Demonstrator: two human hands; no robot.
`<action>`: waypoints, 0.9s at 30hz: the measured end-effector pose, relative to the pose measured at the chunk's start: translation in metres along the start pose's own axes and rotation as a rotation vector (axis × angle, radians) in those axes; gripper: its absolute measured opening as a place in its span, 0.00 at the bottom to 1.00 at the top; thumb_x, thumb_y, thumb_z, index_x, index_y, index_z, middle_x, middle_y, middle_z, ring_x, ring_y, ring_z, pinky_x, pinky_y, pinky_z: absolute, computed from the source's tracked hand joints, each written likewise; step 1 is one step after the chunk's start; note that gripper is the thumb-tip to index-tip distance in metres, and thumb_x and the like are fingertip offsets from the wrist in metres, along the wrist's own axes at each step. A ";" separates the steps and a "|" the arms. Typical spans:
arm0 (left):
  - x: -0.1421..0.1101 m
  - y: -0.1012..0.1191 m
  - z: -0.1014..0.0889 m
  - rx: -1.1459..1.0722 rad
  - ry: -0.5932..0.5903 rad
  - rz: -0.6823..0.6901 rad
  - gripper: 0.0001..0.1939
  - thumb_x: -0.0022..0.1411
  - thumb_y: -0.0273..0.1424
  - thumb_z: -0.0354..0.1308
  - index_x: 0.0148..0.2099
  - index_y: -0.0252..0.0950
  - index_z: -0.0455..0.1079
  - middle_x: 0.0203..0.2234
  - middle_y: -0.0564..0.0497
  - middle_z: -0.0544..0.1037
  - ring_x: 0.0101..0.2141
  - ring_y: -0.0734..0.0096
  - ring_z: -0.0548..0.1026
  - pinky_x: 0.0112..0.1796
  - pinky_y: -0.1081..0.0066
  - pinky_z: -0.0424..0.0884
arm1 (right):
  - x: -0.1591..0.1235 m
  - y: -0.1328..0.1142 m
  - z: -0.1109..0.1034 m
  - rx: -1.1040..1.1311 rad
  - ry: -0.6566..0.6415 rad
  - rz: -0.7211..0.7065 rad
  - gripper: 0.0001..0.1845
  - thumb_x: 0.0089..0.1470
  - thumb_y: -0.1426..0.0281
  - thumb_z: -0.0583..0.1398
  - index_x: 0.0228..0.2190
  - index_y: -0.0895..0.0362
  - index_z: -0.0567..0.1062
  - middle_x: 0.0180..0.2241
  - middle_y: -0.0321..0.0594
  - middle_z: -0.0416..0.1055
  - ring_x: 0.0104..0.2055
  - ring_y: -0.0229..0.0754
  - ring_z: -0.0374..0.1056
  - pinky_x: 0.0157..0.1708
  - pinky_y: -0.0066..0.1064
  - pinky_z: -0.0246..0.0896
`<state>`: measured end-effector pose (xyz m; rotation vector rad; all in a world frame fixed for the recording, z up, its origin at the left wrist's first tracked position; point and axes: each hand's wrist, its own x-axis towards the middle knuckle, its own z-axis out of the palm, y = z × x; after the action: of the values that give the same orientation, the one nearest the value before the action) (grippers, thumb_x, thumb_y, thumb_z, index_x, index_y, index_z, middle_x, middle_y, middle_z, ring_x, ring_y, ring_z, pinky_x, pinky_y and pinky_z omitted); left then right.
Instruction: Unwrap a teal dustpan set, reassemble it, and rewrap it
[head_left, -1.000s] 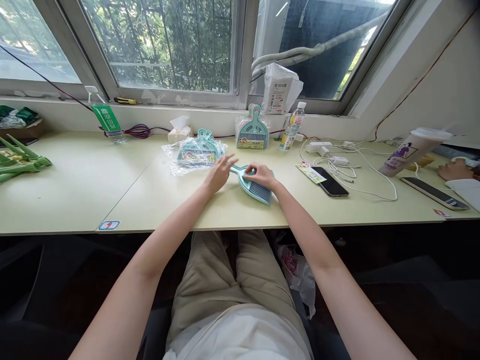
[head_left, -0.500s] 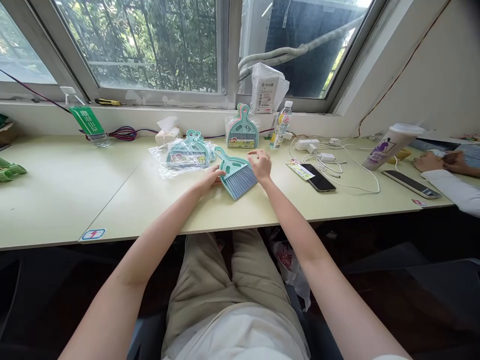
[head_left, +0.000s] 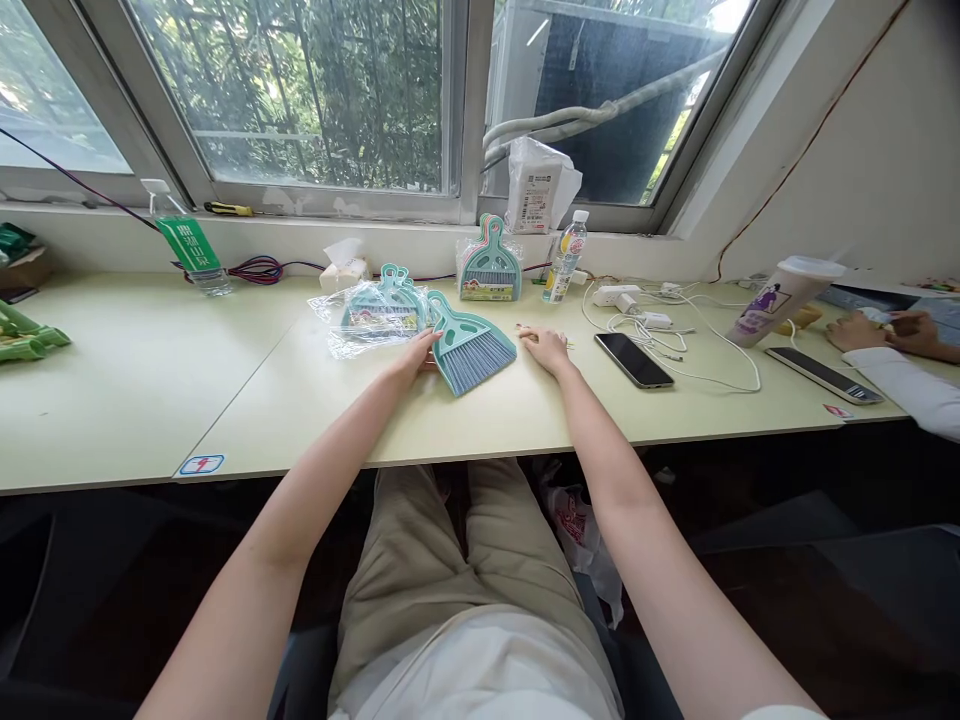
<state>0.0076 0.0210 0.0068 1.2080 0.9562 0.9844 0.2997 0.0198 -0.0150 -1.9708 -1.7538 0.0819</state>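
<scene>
Head view: the dustpan (head_left: 451, 322), with its brush (head_left: 474, 362) lying in it, is on the table (head_left: 315, 420) between the hands, its left edge in the grasp of the left hand (head_left: 420, 352), thumb on top. Its handle points away beyond that hand's fingertips, and the bristles fan toward the right hand and the near edge. It looks like thin plastic: light, stiff, a little slick, hardly fragile, while the bristles should give under a press. The neck of the handle or the firm rim beside the left thumb seems the surest hold; the bristle edge would be a poor one. The right hand (head_left: 546, 348) lies low just beside the pan, apart from it; something pale and thin peeps from beneath, and whether the fingers grip it I cannot tell. Beyond the left hand sit wrapped dustpans (head_left: 382, 312) in clear plastic; to the right hand's right lies a phone (head_left: 634, 360), with a bottle (head_left: 566, 258) farther beyond that hand
</scene>
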 end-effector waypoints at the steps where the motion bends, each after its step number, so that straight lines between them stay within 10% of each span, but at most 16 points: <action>1: 0.000 0.000 0.000 0.002 0.005 -0.001 0.13 0.56 0.38 0.58 0.43 0.38 0.70 0.29 0.51 0.78 0.23 0.73 0.75 0.24 0.74 0.73 | 0.000 -0.004 0.001 -0.003 0.015 -0.024 0.18 0.59 0.64 0.51 0.45 0.50 0.76 0.54 0.43 0.69 0.58 0.49 0.60 0.62 0.52 0.37; 9: -0.005 0.005 0.002 0.027 0.024 -0.004 0.16 0.52 0.31 0.58 0.44 0.37 0.69 0.30 0.50 0.77 0.25 0.71 0.75 0.26 0.72 0.75 | 0.001 -0.003 0.010 -0.096 -0.064 0.230 0.34 0.61 0.53 0.49 0.61 0.61 0.59 0.67 0.57 0.45 0.69 0.60 0.36 0.62 0.62 0.28; 18: -0.011 0.008 0.002 0.041 -0.002 0.015 0.17 0.50 0.30 0.60 0.45 0.37 0.69 0.32 0.49 0.77 0.27 0.71 0.76 0.30 0.70 0.77 | 0.004 -0.007 0.009 0.025 0.021 0.162 0.22 0.55 0.77 0.49 0.46 0.56 0.74 0.55 0.48 0.67 0.62 0.50 0.56 0.64 0.58 0.33; 22: -0.011 0.008 0.001 0.041 0.006 0.014 0.16 0.50 0.30 0.60 0.44 0.36 0.69 0.33 0.49 0.77 0.28 0.71 0.76 0.30 0.71 0.76 | 0.000 -0.014 0.008 -0.028 0.132 0.384 0.30 0.61 0.60 0.49 0.60 0.61 0.62 0.64 0.60 0.51 0.67 0.62 0.42 0.60 0.67 0.28; 27: -0.010 0.007 0.000 0.033 -0.006 0.026 0.17 0.50 0.30 0.60 0.45 0.36 0.69 0.33 0.50 0.77 0.28 0.71 0.76 0.30 0.70 0.76 | -0.006 -0.017 0.010 -0.096 -0.020 0.297 0.38 0.58 0.50 0.51 0.60 0.63 0.62 0.65 0.63 0.50 0.68 0.62 0.41 0.60 0.67 0.25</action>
<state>0.0043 0.0120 0.0146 1.2530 0.9568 0.9886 0.2792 0.0179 -0.0183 -2.2953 -1.4897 0.1196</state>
